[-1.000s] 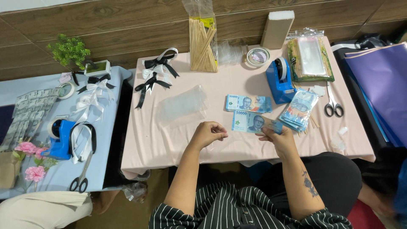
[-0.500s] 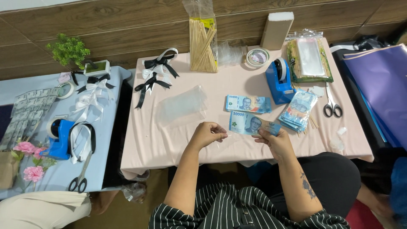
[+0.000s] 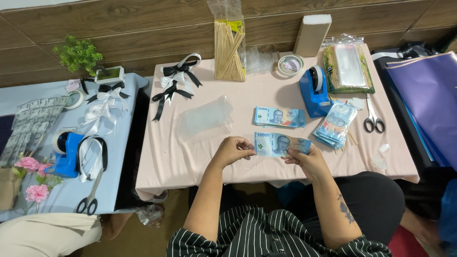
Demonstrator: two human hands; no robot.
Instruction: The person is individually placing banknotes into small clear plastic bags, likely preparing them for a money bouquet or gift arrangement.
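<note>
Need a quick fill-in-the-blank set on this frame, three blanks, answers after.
1. Both hands, left hand and right hand, hold one blue ____ flat over the pink tablecloth.
2. The scissors nearest the right hand have ____ handles.
3. The tape dispenser beyond the stack of banknotes is ____.

Missing words: banknote; black; blue

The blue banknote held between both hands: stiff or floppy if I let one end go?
Likely floppy: the banknote is a thin sheet, kept flat only by the left hand and right hand at its ends. Probably very light, so it may slide easily on the pink tablecloth.
</note>
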